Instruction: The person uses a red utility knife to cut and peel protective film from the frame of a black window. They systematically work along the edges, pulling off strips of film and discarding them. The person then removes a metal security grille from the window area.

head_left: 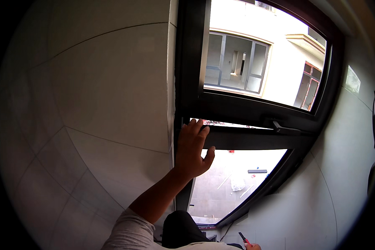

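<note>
My left hand [192,154] reaches up to the dark window frame [248,139], fingers spread. Its fingertips rest at the left end of the crossbar, beside a narrow bright gap under the upper sash [237,103]. A dark handle [285,128] sits at the right part of that gap. Low in the picture, my right hand [254,247] shows only in part, closed around a slim red-and-black tool [243,238]. The tool's dark end points up and to the left; its exact kind is too small to make out.
Pale tiled walls [112,79] flank the window on both sides. Below my left arm is my dark-clothed leg [178,229]. Through the lower pane, a paved ground outside holds a white bundle [238,184] and a dark bar [257,171]. A building with windows [237,62] stands opposite.
</note>
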`<state>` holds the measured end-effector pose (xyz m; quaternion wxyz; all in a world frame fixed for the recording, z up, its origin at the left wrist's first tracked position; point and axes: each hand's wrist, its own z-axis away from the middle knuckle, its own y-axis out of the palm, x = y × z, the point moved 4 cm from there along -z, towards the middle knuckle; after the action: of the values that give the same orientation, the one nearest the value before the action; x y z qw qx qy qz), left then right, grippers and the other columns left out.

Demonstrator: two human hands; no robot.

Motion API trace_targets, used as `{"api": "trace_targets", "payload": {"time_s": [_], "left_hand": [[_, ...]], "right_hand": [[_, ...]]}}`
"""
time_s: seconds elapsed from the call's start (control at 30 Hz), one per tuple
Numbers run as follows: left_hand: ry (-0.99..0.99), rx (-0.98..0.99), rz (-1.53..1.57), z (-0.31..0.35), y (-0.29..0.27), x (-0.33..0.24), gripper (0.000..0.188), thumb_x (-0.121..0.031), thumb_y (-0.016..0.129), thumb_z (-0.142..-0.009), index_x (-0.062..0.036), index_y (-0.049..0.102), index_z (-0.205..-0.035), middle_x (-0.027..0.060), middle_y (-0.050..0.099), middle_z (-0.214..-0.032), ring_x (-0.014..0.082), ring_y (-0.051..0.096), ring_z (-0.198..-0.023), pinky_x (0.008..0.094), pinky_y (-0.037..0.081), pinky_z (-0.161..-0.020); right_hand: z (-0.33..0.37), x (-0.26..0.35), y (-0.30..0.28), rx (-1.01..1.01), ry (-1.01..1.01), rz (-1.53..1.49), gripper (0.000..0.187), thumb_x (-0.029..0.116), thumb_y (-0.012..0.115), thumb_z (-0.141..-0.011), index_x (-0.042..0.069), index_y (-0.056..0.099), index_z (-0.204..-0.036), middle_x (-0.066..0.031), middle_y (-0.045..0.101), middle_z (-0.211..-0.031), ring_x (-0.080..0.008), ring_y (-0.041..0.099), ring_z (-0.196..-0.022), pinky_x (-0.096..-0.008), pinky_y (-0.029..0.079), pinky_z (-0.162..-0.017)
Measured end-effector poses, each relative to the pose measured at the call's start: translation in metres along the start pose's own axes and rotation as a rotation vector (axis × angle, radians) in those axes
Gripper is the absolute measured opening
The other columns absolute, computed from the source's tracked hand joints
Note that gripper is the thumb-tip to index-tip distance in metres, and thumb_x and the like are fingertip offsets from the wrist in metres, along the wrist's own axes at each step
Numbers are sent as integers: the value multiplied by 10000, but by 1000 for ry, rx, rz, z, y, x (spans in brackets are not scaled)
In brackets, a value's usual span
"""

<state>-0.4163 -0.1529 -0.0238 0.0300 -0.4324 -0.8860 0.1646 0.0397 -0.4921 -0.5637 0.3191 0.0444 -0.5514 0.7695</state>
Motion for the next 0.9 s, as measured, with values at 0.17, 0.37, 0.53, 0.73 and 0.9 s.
{"api": "trace_targets", "payload": {"time_s": [0.17,0.37,0.53,0.73,0.9], "left_hand": [[8,123,-98,15,26,-4,808,-167,780,-835,-18,442,-1554,256,374,-1643,464,296,-1566,660,258,-1230],[26,112,-150,22,46,18,895,-163,782,-833,-20,380,-1620,256,305,-1701,440,238,-1607,668,246,-1243],[-39,82,-181,21,71,26,868,-178,756,-849,-17,383,-1617,278,297,-1696,445,240,-1604,657,237,-1257],[20,18,-262,33,94,46,842,-263,713,-861,-17,409,-1607,271,305,-1699,435,241,-1609,652,212,-1267],[90,-77,-296,31,101,55,804,-326,685,-877,-16,454,-1583,257,371,-1676,441,299,-1588,651,211,-1265]], "right_hand": [[-28,9,-2,149,-105,17,670,542,630,-989,111,540,-1494,-275,665,-1361,-476,635,-1218,-541,499,-1054],[-6,154,-97,30,-52,-825,570,527,461,-1106,10,654,-965,-54,546,-572,-151,505,-428,-317,435,-432],[8,269,-173,6,-411,-874,568,552,503,-1096,14,653,-997,-49,550,-584,-135,513,-442,-314,424,-434],[30,385,-236,-6,-631,-880,528,464,501,-1113,-31,671,-1042,-18,583,-660,-96,526,-555,-279,423,-533],[50,450,-271,52,-768,-818,532,449,494,-1106,-54,668,-1101,-40,590,-702,-114,532,-609,-293,446,-584]]}}
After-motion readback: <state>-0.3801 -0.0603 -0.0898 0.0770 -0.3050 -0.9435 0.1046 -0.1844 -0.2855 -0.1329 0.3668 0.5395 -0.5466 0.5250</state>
